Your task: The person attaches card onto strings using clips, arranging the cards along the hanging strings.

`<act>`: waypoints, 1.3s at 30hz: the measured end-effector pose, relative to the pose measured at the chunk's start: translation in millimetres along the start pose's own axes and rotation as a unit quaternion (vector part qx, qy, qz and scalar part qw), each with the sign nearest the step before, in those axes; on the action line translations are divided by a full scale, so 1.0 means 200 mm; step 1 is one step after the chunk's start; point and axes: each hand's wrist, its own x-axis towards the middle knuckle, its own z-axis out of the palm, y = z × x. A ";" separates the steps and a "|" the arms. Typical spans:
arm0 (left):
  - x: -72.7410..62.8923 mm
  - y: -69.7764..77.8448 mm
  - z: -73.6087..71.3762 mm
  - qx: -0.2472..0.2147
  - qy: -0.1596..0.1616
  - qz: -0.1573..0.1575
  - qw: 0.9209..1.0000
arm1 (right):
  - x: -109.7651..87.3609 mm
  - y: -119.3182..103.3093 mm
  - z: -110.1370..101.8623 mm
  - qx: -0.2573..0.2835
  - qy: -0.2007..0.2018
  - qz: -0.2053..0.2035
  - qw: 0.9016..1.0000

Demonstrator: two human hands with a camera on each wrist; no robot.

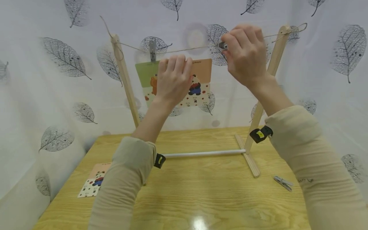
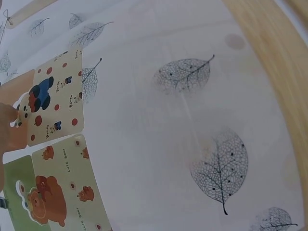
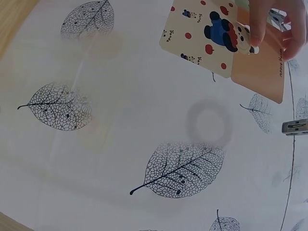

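My left hand (image 1: 173, 80) pinches an orange-and-cream panda card (image 1: 202, 71) just below the string (image 1: 184, 50). Its fingertips lie over the card's panda head in the right wrist view. Beside it, a green bear card (image 1: 142, 72) hangs from the string under a metal clothespin (image 1: 152, 49). Higher and to the right, my right hand (image 1: 248, 54) holds another metal clothespin (image 1: 222, 45) between thumb and fingers, at the string. That clothespin (image 3: 294, 127) overlaps the string at the right edge of the right wrist view, to the right of the panda card (image 3: 260, 72).
The string runs between two wooden posts (image 1: 126, 80), joined low down by a white rod (image 1: 204, 153). Another panda card (image 1: 92, 183) lies on the wooden table (image 1: 201, 191) at left, partly behind my sleeve. A loose clothespin (image 1: 283, 183) lies at right. A leaf-print curtain (image 1: 95, 105) hangs behind.
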 end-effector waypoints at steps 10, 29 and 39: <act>0.00 0.00 0.01 0.011 0.004 -0.007 1.000 | -0.01 -0.01 0.02 0.003 -0.021 0.001 1.000; -0.01 -0.02 0.05 0.040 -0.003 0.004 0.999 | 0.01 -0.08 0.05 0.030 -0.042 0.005 0.999; 0.01 -0.02 0.07 0.060 0.012 0.012 0.998 | 0.03 -0.10 0.06 0.054 -0.055 0.002 0.997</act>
